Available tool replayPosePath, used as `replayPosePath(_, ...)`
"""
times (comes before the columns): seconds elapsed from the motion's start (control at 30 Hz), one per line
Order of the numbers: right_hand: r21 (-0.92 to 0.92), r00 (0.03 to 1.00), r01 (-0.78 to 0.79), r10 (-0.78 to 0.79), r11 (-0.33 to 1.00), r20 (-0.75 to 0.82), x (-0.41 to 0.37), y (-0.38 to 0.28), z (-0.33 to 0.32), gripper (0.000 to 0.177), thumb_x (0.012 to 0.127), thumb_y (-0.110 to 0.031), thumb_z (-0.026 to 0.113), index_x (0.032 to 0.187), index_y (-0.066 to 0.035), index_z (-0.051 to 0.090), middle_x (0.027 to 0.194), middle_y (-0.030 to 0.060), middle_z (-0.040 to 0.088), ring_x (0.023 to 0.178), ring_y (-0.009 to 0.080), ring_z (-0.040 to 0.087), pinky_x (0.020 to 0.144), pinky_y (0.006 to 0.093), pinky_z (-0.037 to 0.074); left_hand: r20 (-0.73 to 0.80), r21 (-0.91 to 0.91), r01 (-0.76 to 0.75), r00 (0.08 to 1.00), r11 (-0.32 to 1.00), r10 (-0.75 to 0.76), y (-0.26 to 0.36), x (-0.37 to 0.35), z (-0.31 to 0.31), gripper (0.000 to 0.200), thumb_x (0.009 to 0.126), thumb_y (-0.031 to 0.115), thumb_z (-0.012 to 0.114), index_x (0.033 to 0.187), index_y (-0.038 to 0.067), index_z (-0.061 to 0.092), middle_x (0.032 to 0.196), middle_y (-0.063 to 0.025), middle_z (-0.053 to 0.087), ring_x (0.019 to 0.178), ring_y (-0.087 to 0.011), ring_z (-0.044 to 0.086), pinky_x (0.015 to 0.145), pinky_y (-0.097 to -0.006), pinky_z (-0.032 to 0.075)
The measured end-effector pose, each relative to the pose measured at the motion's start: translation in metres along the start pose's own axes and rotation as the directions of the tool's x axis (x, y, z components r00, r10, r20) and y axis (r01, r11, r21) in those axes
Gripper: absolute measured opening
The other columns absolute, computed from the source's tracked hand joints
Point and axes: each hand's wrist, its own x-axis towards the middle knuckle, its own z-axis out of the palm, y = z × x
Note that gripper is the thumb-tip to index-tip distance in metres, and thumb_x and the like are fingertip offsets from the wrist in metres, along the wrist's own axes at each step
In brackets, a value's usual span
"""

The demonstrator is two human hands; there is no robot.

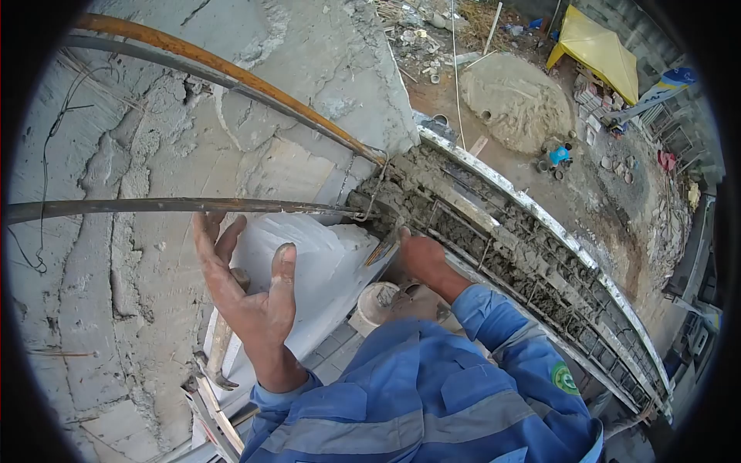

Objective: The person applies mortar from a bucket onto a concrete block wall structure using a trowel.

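My left hand [251, 289] is raised with fingers spread, its fingertips just beneath a dark metal bar [154, 207]; whether they touch it I cannot tell. Behind the hand lies a white foam block [309, 262], and a hammer [219, 339] rests against its left side. My right hand [421, 255] is closed at the near end of a long form filled with wet grey concrete [463, 208] and rebar. The hand seems to hold a trowel [400, 217], its blade on the concrete. A wire loop [378, 189] joins the bar ends beside it.
A rusty bar [224, 65] crosses the rough concrete wall [154, 154] at upper left. A round white container [378, 301] sits in front of my body. Far below are a sand pile [517, 100], a person in blue [559, 155] and a yellow canopy [598, 50].
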Motion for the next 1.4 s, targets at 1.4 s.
replayPosePath(1.4, -0.244, 0.984, 0.148, -0.167, 0.958, -0.059, -0.018, 0.007, -0.007, 0.062, 0.075, -0.010, 0.061, 0.132, 0.006, 0.042, 0.095, 0.0299, 0.064, 0.090, 0.0441, 0.064, 0.081, 0.0490, 0.051, -0.046, 0.253, -0.128, 0.988, 0.959, 0.144, -0.008, -0.003, -0.003, 0.075, 0.073, 0.025, 0.075, 0.138, 0.007, 0.042, 0.118, -0.0137, 0.059, 0.084, -0.0249, 0.068, 0.065, -0.0354, 0.055)
